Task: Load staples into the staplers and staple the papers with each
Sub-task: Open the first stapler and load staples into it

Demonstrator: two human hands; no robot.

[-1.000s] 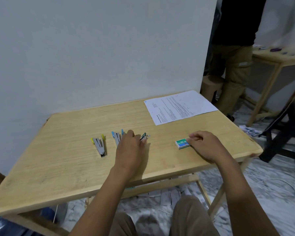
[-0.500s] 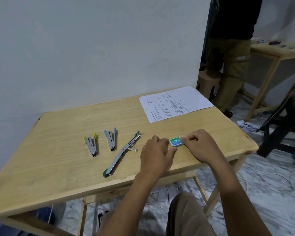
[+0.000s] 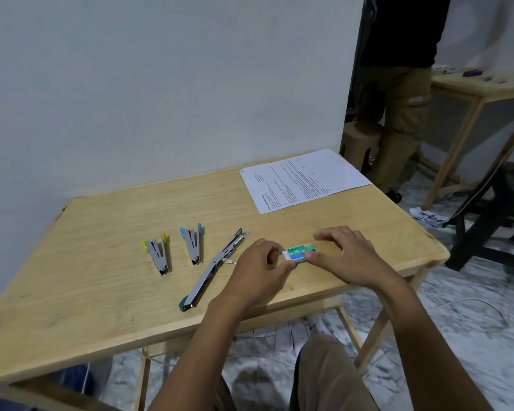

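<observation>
A small green staple box (image 3: 301, 253) lies on the wooden table (image 3: 101, 277). My right hand (image 3: 344, 256) pins the box's right part with thumb and fingers. My left hand (image 3: 258, 268) pinches the white inner tray that sticks out of the box's left end. Three staplers lie to the left: a yellow-tipped one (image 3: 158, 253), a blue-tipped one (image 3: 193, 243), and a green one (image 3: 214, 268) swung fully open and flat. Printed papers (image 3: 304, 179) rest at the table's far right corner.
A white wall stands right behind the table. A person in a dark top and khaki trousers (image 3: 401, 93) stands at the back right by a second wooden table (image 3: 484, 87). A black chair (image 3: 499, 203) is to the right. Paper scraps lie on the marble floor.
My left hand left the green stapler, which now lies open and flat, and moved right to the staple box. It now pinches the box's white tray end. My right hand stayed on the box.
</observation>
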